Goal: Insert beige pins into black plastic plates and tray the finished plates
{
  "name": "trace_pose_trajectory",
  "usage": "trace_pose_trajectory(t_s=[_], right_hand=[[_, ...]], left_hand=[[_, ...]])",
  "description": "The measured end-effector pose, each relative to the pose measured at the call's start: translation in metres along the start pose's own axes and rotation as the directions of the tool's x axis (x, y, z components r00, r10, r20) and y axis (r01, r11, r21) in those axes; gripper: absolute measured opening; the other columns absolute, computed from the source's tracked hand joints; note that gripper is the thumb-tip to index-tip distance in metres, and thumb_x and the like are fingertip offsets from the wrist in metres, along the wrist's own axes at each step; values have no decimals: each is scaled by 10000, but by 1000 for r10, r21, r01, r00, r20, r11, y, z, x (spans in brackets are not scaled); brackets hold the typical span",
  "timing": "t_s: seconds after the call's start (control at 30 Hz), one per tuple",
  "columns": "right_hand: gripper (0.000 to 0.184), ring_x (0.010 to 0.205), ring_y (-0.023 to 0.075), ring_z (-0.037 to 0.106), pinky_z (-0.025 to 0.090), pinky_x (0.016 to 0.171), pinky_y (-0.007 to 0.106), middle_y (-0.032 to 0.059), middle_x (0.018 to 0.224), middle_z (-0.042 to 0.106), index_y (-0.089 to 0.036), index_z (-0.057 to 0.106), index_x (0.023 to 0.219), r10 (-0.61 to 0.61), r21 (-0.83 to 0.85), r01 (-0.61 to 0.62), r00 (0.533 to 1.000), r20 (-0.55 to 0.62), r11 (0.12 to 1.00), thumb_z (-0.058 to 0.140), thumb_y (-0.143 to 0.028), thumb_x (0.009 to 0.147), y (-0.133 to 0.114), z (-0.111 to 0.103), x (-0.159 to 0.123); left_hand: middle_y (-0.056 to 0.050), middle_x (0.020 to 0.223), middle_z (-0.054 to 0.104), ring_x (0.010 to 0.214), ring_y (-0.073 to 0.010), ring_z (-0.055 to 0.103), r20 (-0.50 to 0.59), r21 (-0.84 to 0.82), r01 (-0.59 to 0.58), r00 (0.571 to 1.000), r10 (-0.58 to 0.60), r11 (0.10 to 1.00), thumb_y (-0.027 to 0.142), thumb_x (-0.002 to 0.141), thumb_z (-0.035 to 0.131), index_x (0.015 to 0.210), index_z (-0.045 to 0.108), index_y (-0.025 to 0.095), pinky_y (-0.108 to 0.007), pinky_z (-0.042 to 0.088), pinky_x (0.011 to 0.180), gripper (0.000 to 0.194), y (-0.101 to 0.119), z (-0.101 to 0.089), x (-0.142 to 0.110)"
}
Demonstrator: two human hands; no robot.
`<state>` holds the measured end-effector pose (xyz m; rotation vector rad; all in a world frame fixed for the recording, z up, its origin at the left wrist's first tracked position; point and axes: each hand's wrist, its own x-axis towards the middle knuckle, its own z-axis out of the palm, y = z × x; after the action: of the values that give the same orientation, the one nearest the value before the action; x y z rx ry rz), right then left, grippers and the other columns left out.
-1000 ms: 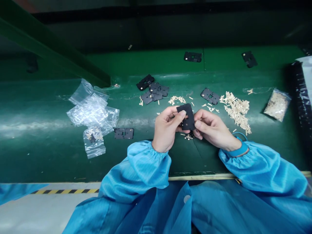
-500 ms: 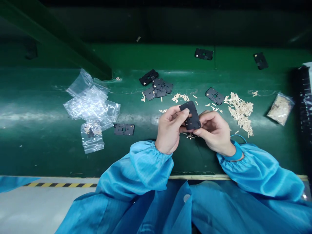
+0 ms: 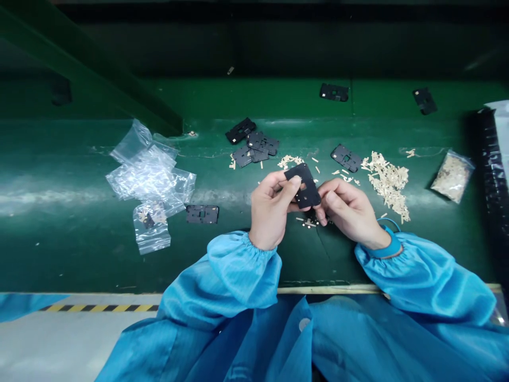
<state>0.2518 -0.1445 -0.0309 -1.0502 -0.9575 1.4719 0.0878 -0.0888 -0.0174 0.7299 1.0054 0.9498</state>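
My left hand (image 3: 269, 212) grips a flat black plastic plate (image 3: 310, 185) with small cut-outs, thumb on top and fingers beneath. The plate is held tilted above the bench. My right hand (image 3: 352, 212) is closed at the plate's lower right corner, its fingers curled beside and partly behind the edge. What its fingertips pinch, if anything, is hidden. Below the plate lie small dark and pale bits (image 3: 308, 223). A small heap of cream-coloured strips (image 3: 290, 161) lies just beyond the hands, and a larger pile of them (image 3: 387, 180) is to the right.
Similar black plates lie in a cluster (image 3: 254, 146) and singly, one at the left (image 3: 202, 214), one near the pile (image 3: 345, 158). Clear plastic bags (image 3: 147, 175) are heaped left. A filled zip bag (image 3: 452, 176) lies right, beside a black-edged object (image 3: 491, 175). A green beam (image 3: 99, 74) slants overhead.
The plate has tilted and shifted slightly in my left hand. My right fingers moved over its lower right corner, then drew back a little to the side. The camera view swayed slightly.
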Motion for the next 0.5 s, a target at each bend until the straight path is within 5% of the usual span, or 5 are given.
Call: trace_pose_trajectory(t_s=[0.5], right_hand=[[231,530,115,556,451,503,261,-20,692,626,-220,620,912,-9,-66,5,998,-61,998,705,-430,957,-1,5,0]], left_hand=[[-4,854,753,655,-111,699,-32,66,-47,998,49,997,458,820,811,983,713,208,-199,609,540,315,-5,0,-2]])
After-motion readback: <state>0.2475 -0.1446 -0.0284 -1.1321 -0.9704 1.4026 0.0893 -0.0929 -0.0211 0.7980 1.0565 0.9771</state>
